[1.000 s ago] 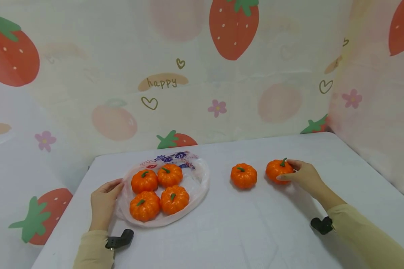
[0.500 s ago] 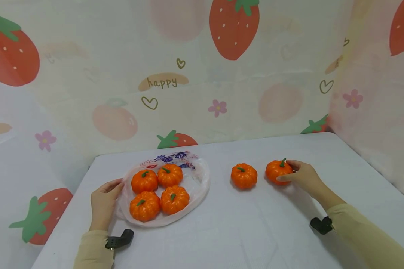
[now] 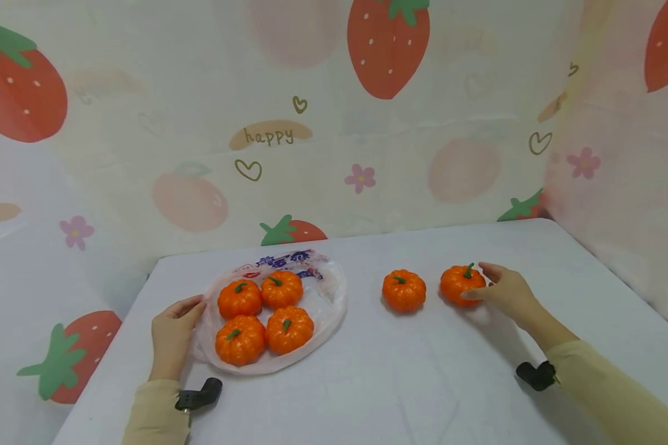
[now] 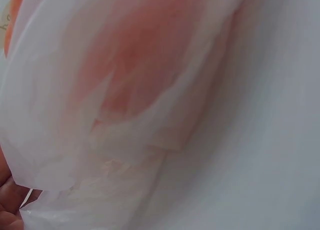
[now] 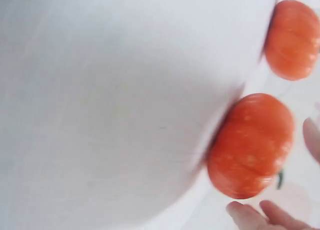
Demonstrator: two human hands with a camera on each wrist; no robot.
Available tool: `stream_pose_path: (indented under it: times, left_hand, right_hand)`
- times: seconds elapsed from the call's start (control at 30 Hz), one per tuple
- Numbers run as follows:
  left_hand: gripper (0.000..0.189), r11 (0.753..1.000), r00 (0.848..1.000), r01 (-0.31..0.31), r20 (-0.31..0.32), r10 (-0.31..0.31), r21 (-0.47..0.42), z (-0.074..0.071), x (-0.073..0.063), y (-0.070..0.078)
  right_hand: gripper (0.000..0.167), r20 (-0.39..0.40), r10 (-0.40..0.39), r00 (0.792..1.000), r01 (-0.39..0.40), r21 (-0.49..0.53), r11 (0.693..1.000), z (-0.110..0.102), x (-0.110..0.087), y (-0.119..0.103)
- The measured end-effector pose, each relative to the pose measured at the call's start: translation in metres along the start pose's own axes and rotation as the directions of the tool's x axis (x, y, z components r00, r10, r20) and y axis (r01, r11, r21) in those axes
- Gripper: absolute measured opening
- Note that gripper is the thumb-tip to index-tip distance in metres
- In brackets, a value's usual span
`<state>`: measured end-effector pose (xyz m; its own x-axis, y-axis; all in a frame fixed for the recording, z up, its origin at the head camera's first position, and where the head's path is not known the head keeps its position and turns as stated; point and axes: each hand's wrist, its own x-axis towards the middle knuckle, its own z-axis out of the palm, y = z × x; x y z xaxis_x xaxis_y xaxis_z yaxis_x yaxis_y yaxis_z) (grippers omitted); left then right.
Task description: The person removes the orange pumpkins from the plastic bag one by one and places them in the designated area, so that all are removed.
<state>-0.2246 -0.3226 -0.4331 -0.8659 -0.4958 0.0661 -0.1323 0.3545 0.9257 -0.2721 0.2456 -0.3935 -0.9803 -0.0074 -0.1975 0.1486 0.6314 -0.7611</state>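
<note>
At the left of the head view, my left hand [image 3: 172,334] pinches the edge of a white plastic bag [image 3: 335,306] spread open on the table. Inside the bag sit several small orange pumpkins [image 3: 240,340] with green stems. The left wrist view shows the bag's thin wall [image 4: 125,185] close up, with fingers [image 4: 12,197] at its edge. On the right, my right hand [image 3: 509,296] is beside a pumpkin [image 3: 461,285], thumb and fingers apart. In the right wrist view a gap shows between the fingertips [image 5: 242,215] and that pumpkin [image 5: 250,146].
Another pumpkin [image 3: 404,292] stands on the white-covered table [image 3: 339,402] between the bag and the right-hand pumpkin. Behind the table hangs a strawberry-printed backdrop [image 3: 389,123], which continues along the right side. A black wrist device [image 3: 536,375] sits on each forearm.
My right hand has drawn slightly to the right, its fingers now farther from the pumpkin. The left hand stays at the bag, and the pumpkins have not visibly moved.
</note>
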Motion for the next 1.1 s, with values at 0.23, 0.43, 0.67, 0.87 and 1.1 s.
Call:
stream_pose_path:
  times: [0.23,0.43,0.67,0.87,1.1]
  left_hand:
    - [0.039,0.999,1.0,-0.003,0.01,0.002,0.032,0.003,-0.001,0.0]
    - [0.039,0.999,1.0,0.014,0.006,-0.014,0.04,0.003,-0.001,0.002]
    - [0.04,0.998,1.0,0.004,0.012,-0.005,0.061,0.003,0.0,0.002]
    - [0.04,0.999,1.0,-0.006,0.008,0.006,0.046,0.002,0.001,0.003]
    - [0.038,1.0,1.0,-0.01,-0.001,0.01,0.023,0.001,0.001,0.002]
  right_hand:
    - [0.083,-0.143,-0.103,0.984,0.12,0.119,0.986,0.003,-0.046,-0.01]
    - [0.086,-0.117,-0.164,0.979,0.183,0.171,0.968,0.017,-0.071,-0.034]
    - [0.079,-0.055,-0.233,0.971,0.24,0.198,0.951,0.042,-0.082,-0.057]
    - [0.074,-0.05,-0.279,0.959,0.279,0.339,0.899,0.066,-0.079,-0.07]
    - [0.071,0.007,-0.294,0.956,0.275,0.327,0.904,0.093,-0.073,-0.09]
